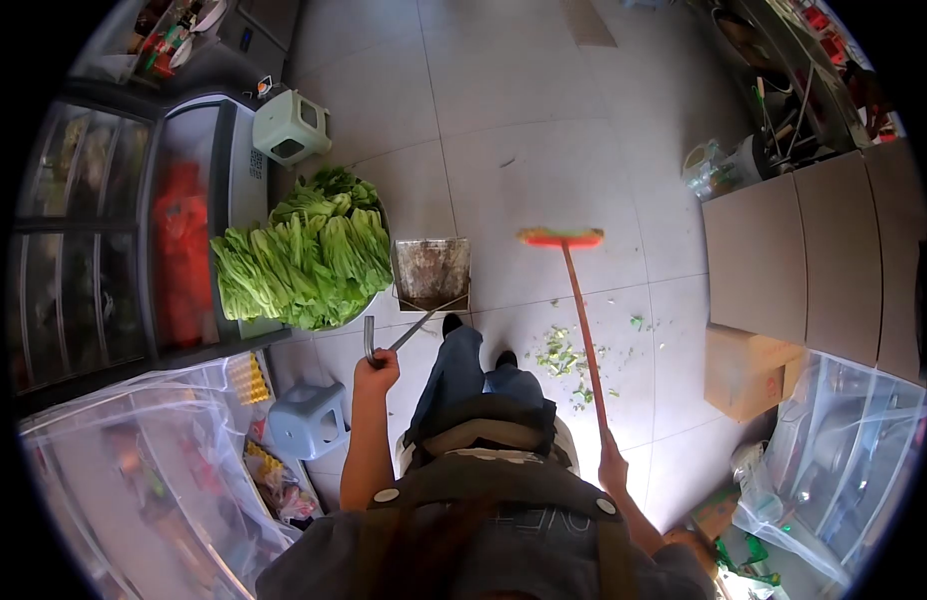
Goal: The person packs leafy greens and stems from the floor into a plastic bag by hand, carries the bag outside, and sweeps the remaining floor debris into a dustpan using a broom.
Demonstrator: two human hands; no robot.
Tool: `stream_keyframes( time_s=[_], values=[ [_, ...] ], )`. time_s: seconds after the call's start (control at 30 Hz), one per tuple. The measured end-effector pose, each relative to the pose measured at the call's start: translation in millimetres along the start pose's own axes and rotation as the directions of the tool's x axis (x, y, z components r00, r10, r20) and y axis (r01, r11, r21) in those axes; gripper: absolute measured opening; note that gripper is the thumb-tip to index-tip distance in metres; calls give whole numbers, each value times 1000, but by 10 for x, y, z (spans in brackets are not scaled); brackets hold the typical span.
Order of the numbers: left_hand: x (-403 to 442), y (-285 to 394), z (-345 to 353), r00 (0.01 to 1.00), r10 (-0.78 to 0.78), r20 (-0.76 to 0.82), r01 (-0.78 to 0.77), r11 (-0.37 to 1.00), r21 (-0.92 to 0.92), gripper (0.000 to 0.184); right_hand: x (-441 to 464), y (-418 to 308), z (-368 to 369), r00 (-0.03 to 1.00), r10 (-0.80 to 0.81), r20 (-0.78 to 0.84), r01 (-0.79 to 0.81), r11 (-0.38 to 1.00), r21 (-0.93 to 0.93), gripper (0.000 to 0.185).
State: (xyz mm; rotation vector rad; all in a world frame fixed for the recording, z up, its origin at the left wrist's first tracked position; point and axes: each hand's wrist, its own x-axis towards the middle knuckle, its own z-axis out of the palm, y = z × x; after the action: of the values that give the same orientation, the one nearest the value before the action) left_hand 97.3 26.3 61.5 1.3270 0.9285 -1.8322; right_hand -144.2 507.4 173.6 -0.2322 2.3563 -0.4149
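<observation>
My left hand (377, 372) is closed around the bent metal handle of a long-handled dustpan (433, 270). Its worn, stained pan lies on the tiles ahead of my feet. In my right hand (613, 468) is the wooden stick of a broom (582, 325). The broom's orange-red head (562, 238) is out in front, to the right of the dustpan and apart from it. Scattered green and pale vegetable scraps (562, 355) lie on the floor, mostly just left of the broom stick.
A big heap of leafy greens (304, 255) sits left of the dustpan. Nearby stand a pale green stool (293, 128) and a blue stool (309, 420). Glass-fronted cabinets (84, 220) line the left. Cardboard boxes (752, 370) and a plastic-covered rack (854, 450) are at the right.
</observation>
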Motion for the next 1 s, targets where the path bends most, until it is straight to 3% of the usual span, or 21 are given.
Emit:
stream_keyframes(
  time_s=[0.03,0.07,0.1,0.13,0.17,0.27,0.37,0.43,0.5,0.6,0.63,0.67,0.77,0.83,0.9,0.93,1.0],
  values=[
    [9,-36,111,1000,-2,6,2,1000,18,16,360,-232,121,992,-110,-57,112,993,33,36],
    [32,-56,227,1000,-7,15,6,999,32,16,723,-568,124,994,-88,62,88,996,-1,41],
    [67,-79,364,1000,-11,20,10,999,44,16,999,-1097,42,996,-10,88,0,994,111,40],
    [90,-103,499,1000,-17,25,15,998,64,16,1457,-1103,317,984,-177,-20,178,982,70,37],
    [128,-119,635,999,-24,27,22,997,77,16,1726,-1547,279,996,-89,-26,91,989,113,36],
    [295,-176,1050,999,-33,23,29,991,127,17,2551,-2498,180,999,-23,-49,27,996,82,35],
    [491,-225,1542,999,-41,0,40,983,177,17,2980,-2988,-28,999,45,-6,-46,995,-85,37],
    [640,-237,1860,998,-56,-26,60,980,188,17,2981,-2924,-113,998,61,27,-53,966,-254,40],
    [797,-239,2196,997,-67,-43,75,975,211,17,2704,-2257,-69,997,-24,73,45,953,-300,46],
    [987,-269,2571,994,-74,-82,92,967,238,18,1463,-1376,-296,977,135,163,-56,906,-419,47],
    [1058,-294,2683,993,-75,-97,97,963,252,18,1019,-1656,-545,940,316,130,-234,872,-430,41],
    [1121,-343,2793,991,-77,-109,104,957,270,18,660,-1342,-523,963,260,75,-218,909,-355,38],
    [1323,-532,3095,988,-76,-134,117,934,337,18,-151,-1344,-589,949,313,-37,-315,944,-95,29],
    [1432,-661,3247,989,-51,-142,101,926,365,18,-329,-1974,-744,883,448,-140,-458,887,-54,30],
    [1515,-769,3373,989,-32,-146,85,924,374,19,-178,-2175,-637,881,425,-209,-436,900,-4,33],
    [1586,-780,3428,988,-46,-148,97,926,365,18,151,-1916,-337,898,221,-380,-204,975,84,34],
    [1793,-729,3513,985,-101,-141,144,931,336,17,697,-2011,-301,880,354,-317,-235,904,356,36]
  ],
)
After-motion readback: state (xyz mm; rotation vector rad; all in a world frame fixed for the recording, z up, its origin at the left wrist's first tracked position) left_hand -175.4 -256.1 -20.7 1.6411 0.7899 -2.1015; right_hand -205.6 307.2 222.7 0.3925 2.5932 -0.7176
